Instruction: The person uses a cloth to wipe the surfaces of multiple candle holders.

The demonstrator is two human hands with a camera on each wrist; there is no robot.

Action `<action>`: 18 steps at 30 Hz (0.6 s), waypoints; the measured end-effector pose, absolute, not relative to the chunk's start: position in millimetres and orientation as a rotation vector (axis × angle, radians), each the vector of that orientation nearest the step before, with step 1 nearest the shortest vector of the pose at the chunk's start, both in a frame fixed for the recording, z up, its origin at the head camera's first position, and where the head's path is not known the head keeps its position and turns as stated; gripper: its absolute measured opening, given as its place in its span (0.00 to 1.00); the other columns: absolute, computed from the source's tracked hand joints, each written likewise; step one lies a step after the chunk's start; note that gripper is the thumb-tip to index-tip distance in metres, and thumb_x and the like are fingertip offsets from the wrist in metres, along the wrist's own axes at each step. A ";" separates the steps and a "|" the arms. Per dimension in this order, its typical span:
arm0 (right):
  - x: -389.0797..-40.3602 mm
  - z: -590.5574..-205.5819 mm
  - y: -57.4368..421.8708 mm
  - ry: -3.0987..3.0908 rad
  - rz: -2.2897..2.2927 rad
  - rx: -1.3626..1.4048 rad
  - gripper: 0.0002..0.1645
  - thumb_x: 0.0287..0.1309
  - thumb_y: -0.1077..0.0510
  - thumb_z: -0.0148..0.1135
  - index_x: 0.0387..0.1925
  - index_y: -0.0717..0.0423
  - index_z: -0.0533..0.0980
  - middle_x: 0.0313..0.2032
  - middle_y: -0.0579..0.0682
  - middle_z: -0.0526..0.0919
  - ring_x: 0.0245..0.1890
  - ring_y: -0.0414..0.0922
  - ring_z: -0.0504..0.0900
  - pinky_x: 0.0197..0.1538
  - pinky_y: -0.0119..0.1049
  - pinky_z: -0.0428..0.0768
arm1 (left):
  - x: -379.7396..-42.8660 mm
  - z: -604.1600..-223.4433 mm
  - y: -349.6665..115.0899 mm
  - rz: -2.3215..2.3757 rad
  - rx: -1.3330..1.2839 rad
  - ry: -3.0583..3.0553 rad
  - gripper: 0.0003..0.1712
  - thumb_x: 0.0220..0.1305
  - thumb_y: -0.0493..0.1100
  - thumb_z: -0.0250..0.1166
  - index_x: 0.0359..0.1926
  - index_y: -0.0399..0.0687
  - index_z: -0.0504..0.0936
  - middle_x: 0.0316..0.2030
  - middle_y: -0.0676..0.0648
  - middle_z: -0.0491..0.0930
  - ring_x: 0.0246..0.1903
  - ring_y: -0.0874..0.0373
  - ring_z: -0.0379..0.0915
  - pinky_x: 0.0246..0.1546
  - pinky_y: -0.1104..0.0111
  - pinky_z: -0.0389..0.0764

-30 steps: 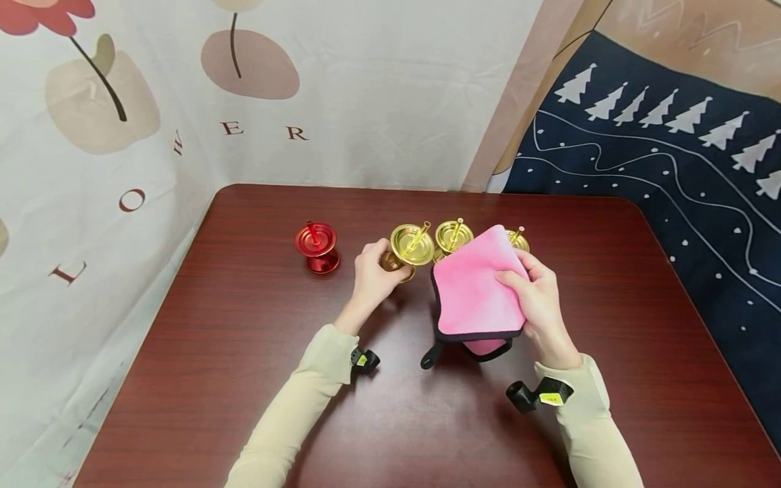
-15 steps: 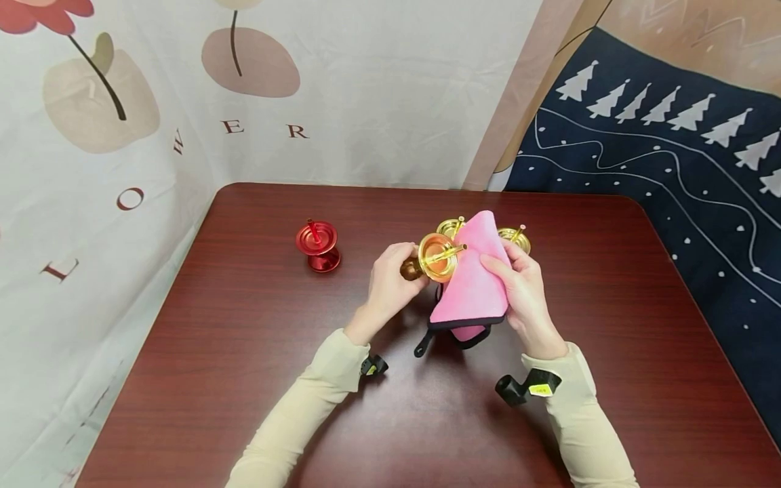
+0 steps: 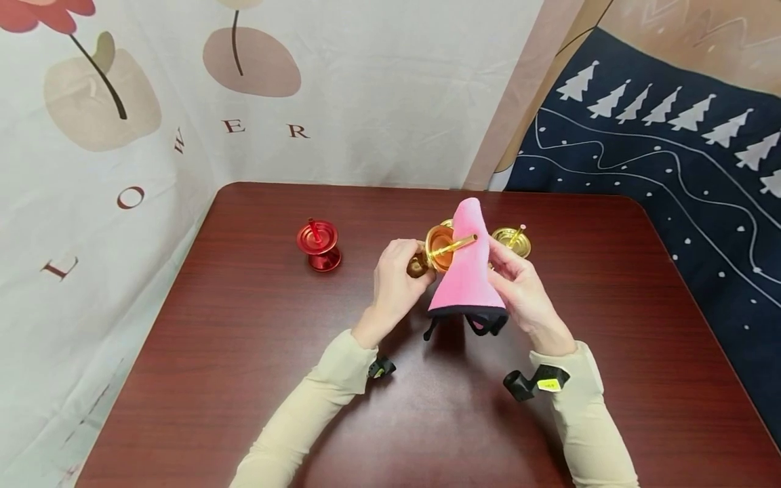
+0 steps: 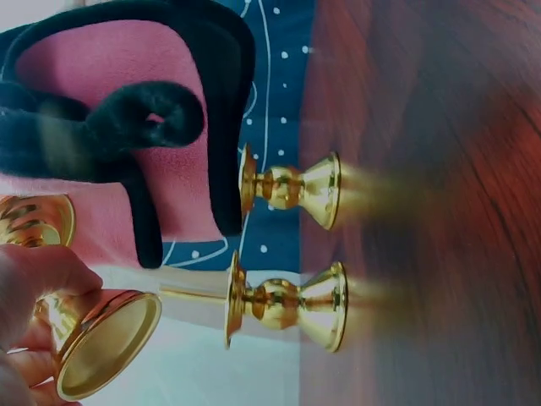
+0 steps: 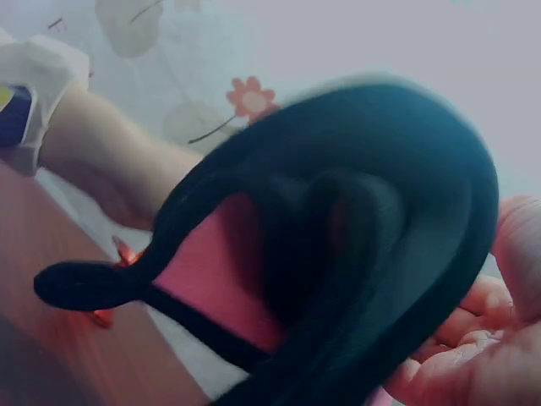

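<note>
Gold candle holder (image 3: 442, 249) held clear of the worktop (image 3: 262, 352), dish and spike tipped toward 3 o'clock at the pink cloth (image 3: 468, 278); I cannot tell if they touch. Left hand (image 3: 395, 281): fingers curled round the holder's lower part. Right hand (image 3: 523, 288): fingers and thumb pinching the cloth. Second gold holder (image 4: 277, 304) upright, 12 o'clock, mostly cloth-hidden from above. Third gold holder (image 3: 511, 242), 3 o'clock, past the cloth. Red holder (image 3: 318, 245) upright, 9 o'clock, well apart.

A flower-print curtain (image 3: 378, 102) hangs behind the table (image 3: 213, 352)
</note>
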State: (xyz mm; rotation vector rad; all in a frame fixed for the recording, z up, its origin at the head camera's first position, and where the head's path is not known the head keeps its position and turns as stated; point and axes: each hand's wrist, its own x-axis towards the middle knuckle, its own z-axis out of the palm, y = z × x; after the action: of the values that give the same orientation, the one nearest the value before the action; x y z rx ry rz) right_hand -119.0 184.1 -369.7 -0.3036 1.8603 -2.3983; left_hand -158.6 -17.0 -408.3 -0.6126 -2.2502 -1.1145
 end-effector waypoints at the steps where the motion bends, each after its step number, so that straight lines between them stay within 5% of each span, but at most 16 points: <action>1: -119.9 -372.1 181.7 1.926 -2.402 -0.334 0.26 0.57 0.67 0.60 0.58 0.50 0.73 0.49 0.45 0.77 0.42 0.39 0.77 0.41 0.28 0.79 | -158.1 -408.9 -15.4 -1.096 -0.621 -2.236 0.15 0.40 0.36 0.73 0.33 0.42 0.79 0.33 0.46 0.80 0.38 0.53 0.73 0.41 0.63 0.75; 8: -124.7 -380.4 163.5 2.361 -2.488 -0.300 0.23 0.47 0.77 0.63 0.40 0.49 0.81 0.37 0.45 0.77 0.31 0.41 0.71 0.31 0.25 0.71 | -152.4 -412.0 -7.4 -1.001 -0.678 -2.147 0.13 0.49 0.41 0.71 0.34 0.39 0.80 0.34 0.44 0.81 0.42 0.50 0.74 0.59 0.62 0.66; 15: -123.2 -382.4 158.8 2.567 -2.497 -0.315 0.14 0.45 0.77 0.64 0.38 0.71 0.78 0.34 0.43 0.80 0.33 0.42 0.71 0.29 0.25 0.69 | -151.5 -410.8 -7.5 -0.975 -0.730 -2.118 0.10 0.54 0.42 0.67 0.34 0.38 0.80 0.35 0.44 0.83 0.44 0.51 0.74 0.60 0.64 0.64; 18: -122.0 -382.9 158.6 2.610 -2.508 -0.310 0.14 0.45 0.77 0.64 0.38 0.72 0.78 0.36 0.42 0.81 0.35 0.42 0.73 0.31 0.25 0.71 | -152.5 -409.6 -7.4 -0.966 -0.759 -2.121 0.10 0.55 0.41 0.66 0.34 0.38 0.80 0.36 0.44 0.83 0.45 0.51 0.74 0.61 0.64 0.64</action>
State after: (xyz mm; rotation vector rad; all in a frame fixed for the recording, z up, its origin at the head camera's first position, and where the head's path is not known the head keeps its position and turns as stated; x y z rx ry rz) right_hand -122.0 158.6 -382.9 -0.3098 2.6102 -2.5078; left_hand -152.5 -7.4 -409.6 -0.7589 -2.1214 -0.9660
